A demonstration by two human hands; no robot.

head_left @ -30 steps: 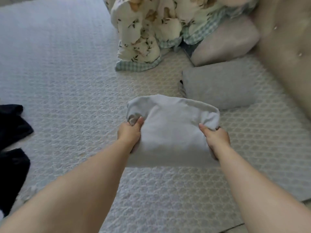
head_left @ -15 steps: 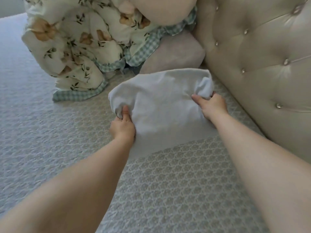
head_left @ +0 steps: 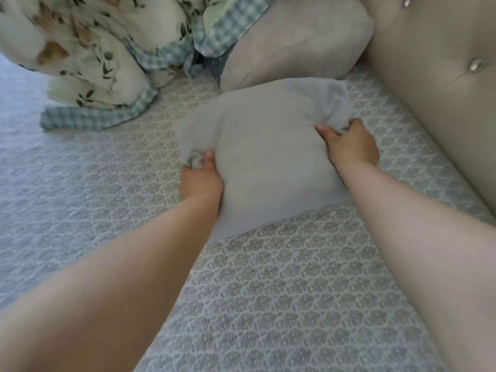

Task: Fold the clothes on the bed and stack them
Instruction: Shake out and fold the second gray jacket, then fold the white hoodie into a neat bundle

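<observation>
Folded grey garment (head_left: pixel 268 157), centre of the frame, gripped at its two sides: left hand (head_left: pixel 200 182) with fingers clenched on the bunched left edge, right hand (head_left: pixel 353 146) likewise on the right edge. A second ago the bundle was held nearer the middle of the bed (head_left: pixel 281 291); it now lies close to the pillow (head_left: pixel 295 38) and headboard (head_left: pixel 429 103), suggesting placement on the stack. Any garment beneath is hidden; the floral quilt (head_left: pixel 94 55), upper left, is cut off by the frame.
</observation>
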